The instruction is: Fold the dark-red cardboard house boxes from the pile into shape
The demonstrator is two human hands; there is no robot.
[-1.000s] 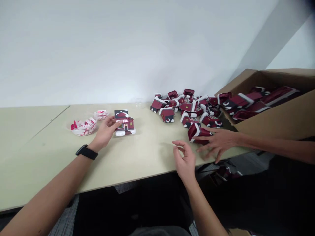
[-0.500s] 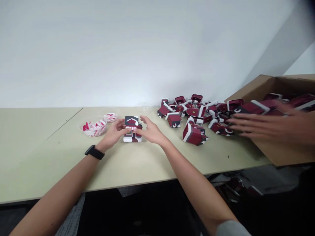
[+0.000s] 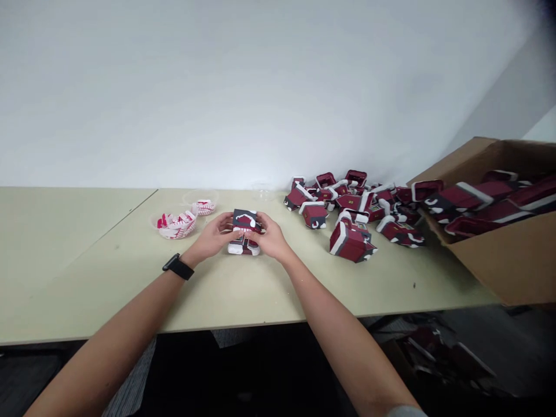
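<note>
A small dark red toy house [image 3: 244, 248] with a dark grey roof and white trim stands upright on the table between my hands. My left hand [image 3: 216, 236] is closed on its left side, thumb on the front. From the other side my right hand [image 3: 271, 236] grips it, with its thumb on the front too. Fingertips behind the house are partly hidden. To the left sit a clear bowl [image 3: 155, 225] holding white and red printed pieces [image 3: 176, 225] and a second clear bowl [image 3: 187, 200] with a similar piece [image 3: 205, 207].
Many similar toy houses [image 3: 350, 240] lie heaped on the right of the pale table [image 3: 217, 295]. A cardboard box [image 3: 512, 266] with more of them overlaps the table's right end. A clear dish [image 3: 263, 191] stands near the wall. More red pieces [image 3: 430, 347] lie below the table.
My right fingers have closed in around the house. Another person's hand, earlier reaching over by the cardboard box, is out of view. The whole view has shifted slightly.
</note>
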